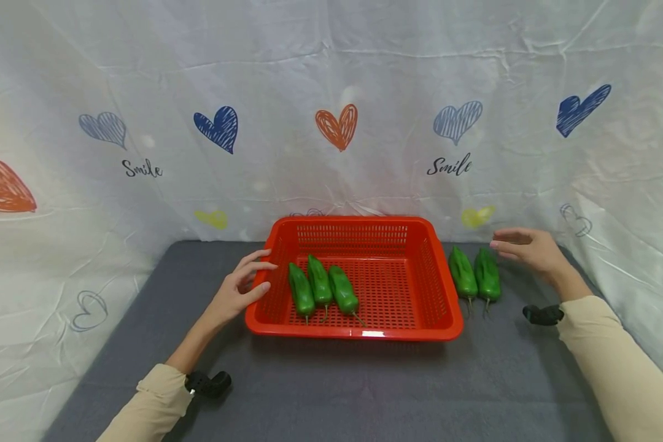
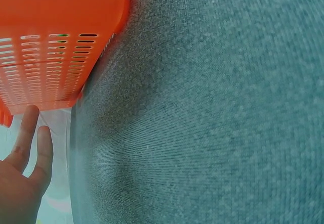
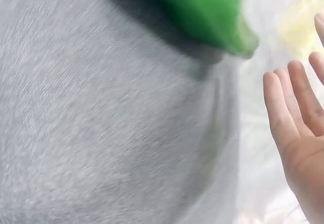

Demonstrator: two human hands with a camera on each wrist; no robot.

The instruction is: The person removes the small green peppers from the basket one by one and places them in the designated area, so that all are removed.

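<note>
A red plastic basket [image 1: 359, 332] with slotted walls stands mid-table, and three green peppers [image 1: 319, 282] lie side by side in its left half. My left hand [image 1: 241, 287] is at the basket's left rim, its fingers spread and fingertips right at the edge. In the left wrist view, two fingers [image 2: 44, 145] show below the slotted wall. Two more green peppers [image 1: 487, 276] lie on the table just right of the basket, stems toward me. Beside their far tips, my right hand [image 1: 533, 250] hovers with nothing in it; its fingers [image 3: 276, 102] are straight in the right wrist view.
Dark grey cloth [image 1: 353, 393] covers the table. A white sheet [image 1: 287, 73] printed with hearts and "Smile" hangs behind it and along both sides. A black strap device sits on each wrist, below the beige sleeves [image 1: 602, 344].
</note>
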